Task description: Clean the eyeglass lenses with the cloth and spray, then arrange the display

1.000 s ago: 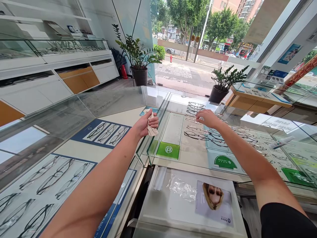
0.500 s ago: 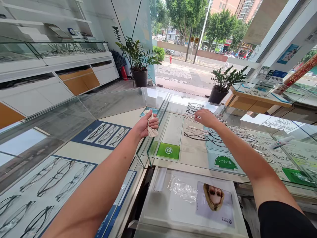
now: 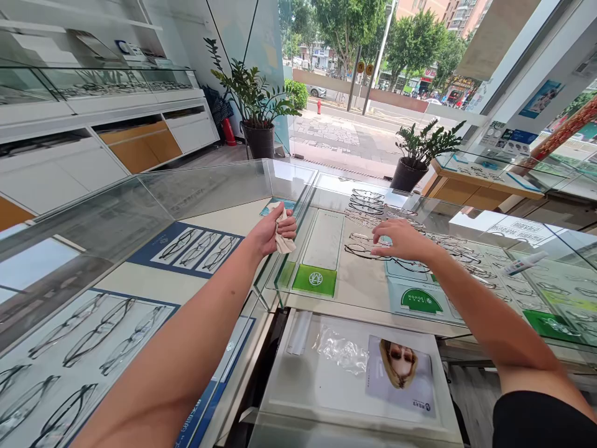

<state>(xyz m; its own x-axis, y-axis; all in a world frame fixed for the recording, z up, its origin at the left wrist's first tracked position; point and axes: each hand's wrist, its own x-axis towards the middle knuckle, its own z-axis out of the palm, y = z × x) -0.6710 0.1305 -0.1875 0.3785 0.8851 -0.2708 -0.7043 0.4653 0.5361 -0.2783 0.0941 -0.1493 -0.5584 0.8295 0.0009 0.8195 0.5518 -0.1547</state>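
My left hand (image 3: 274, 231) is wrapped round a crumpled beige cloth (image 3: 285, 239) above the glass display counter (image 3: 237, 186). To its right, my right hand (image 3: 396, 239) hovers over rows of eyeglasses, its fingers apart and curved, with nothing visible between them. Just under its fingertips lies a dark-rimmed pair of glasses (image 3: 359, 249); my fingers partly cover that row. More dark frames (image 3: 367, 202) are lined up farther back. A clear panel with a green end (image 3: 315, 281) lies between my two hands.
An open white drawer (image 3: 321, 389) holds crinkled clear plastic (image 3: 342, 353) and a portrait card (image 3: 401, 376). A white tube (image 3: 525, 263) lies at the right. Potted plants (image 3: 259, 140) stand beyond the counter, and blue trays of glasses (image 3: 186, 251) are at left.
My right hand has moved nearer to me, from the back rows of glasses to the row in front. My left hand still grips the cloth. The view has shifted slightly.
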